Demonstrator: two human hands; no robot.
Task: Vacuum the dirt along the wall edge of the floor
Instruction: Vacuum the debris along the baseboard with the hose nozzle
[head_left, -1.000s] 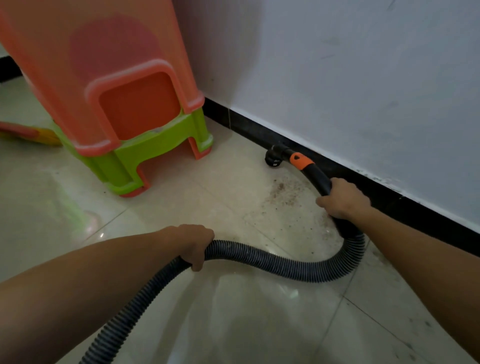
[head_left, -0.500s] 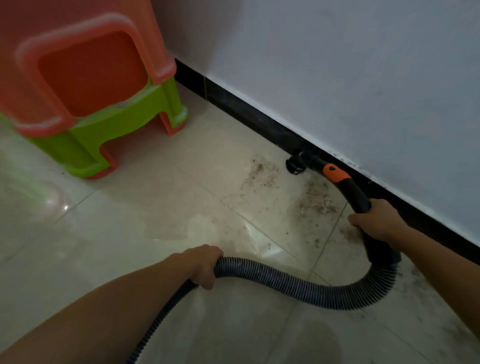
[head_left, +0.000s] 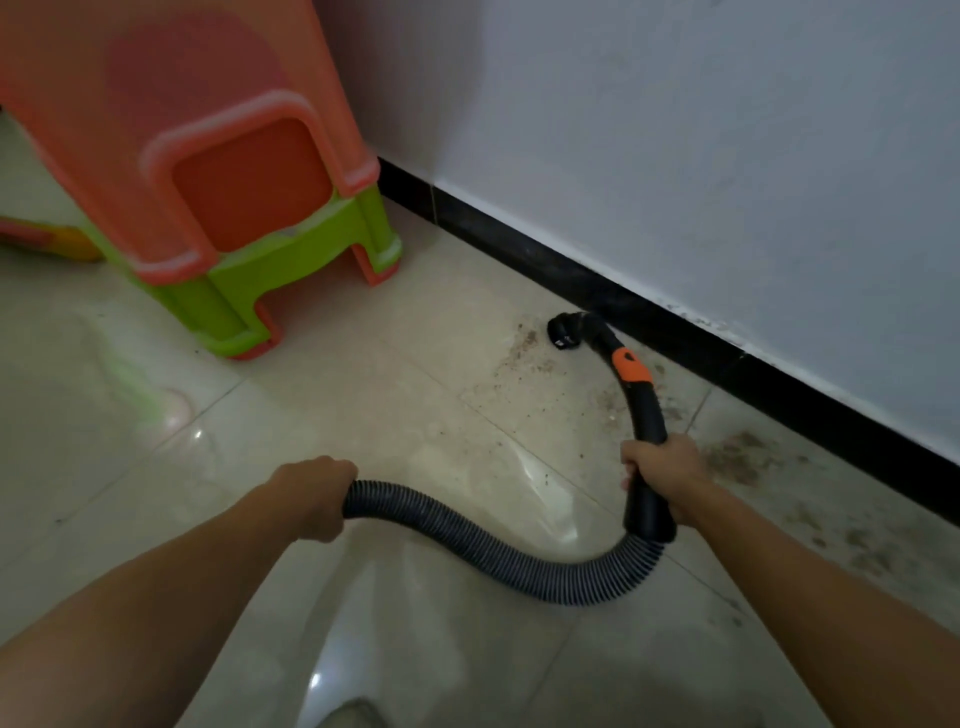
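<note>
The right hand (head_left: 660, 467) curls round the stiff black wand (head_left: 644, 410), likely the surest place to steer, its nozzle (head_left: 563, 332) at eleven o'clock beside dirt (head_left: 524, 358) near the skirting (head_left: 675, 332), while the left hand (head_left: 317, 493) at nine o'clock grips the light, floppy-looking hose (head_left: 467, 535).

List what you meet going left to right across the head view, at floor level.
stacked stools → left hand, gripping the hose → vacuum nozzle → right hand, gripping the wand → dirt patch by the skirting
</note>
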